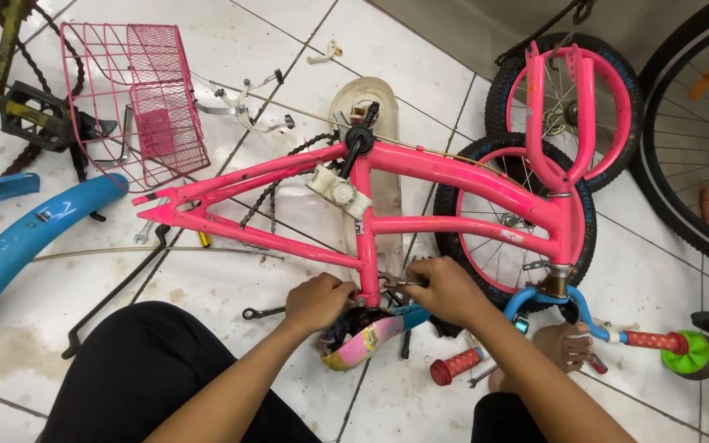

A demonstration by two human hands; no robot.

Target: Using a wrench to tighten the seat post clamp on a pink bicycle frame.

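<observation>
Head view: an upturned pink bicycle frame (453, 184) lies on the tiled floor (231, 287). The left hand (317, 301) is curled around the multicoloured saddle (363, 340) at the seat tube base. The right hand (445, 289) grips a small wrench (394, 283) at the seat clamp, just beside the saddle.

Pink bicycle frame (453, 184), perhaps multicoloured saddle (367, 338)
</observation>
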